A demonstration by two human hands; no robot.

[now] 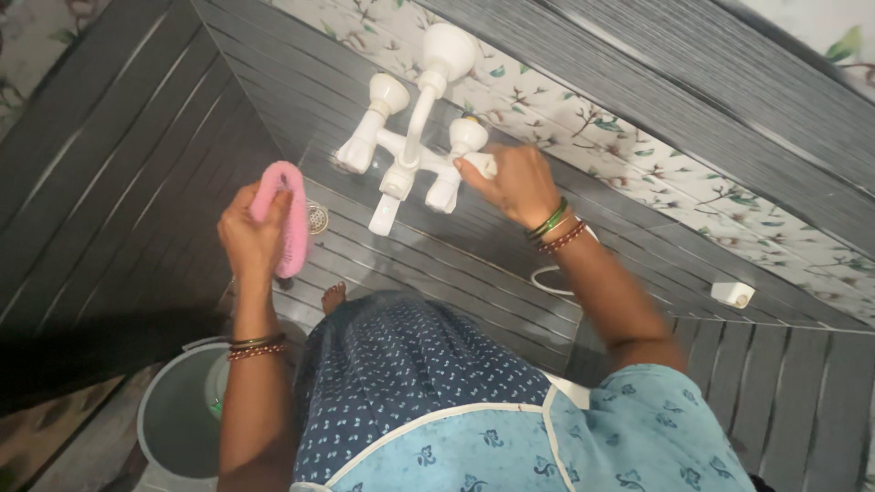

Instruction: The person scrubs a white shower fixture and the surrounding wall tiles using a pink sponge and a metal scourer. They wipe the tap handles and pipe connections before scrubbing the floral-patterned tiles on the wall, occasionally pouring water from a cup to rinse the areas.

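Observation:
A white wall tap set [415,137] with two knobs and a spout juts from the grey striped tile wall. My right hand [515,182] grips the right-side knob [469,137] of that tap. My left hand [251,239] holds a pink scrubbing sponge [290,214] upright, a short way left of the tap and not touching it. Both wrists carry bangles.
A grey bucket [178,419] with something green inside stands on the floor at lower left. A round floor drain [316,217] lies behind the sponge. A small white fitting [732,293] sticks out of the wall at right. A band of floral tiles [638,155] crosses the wall.

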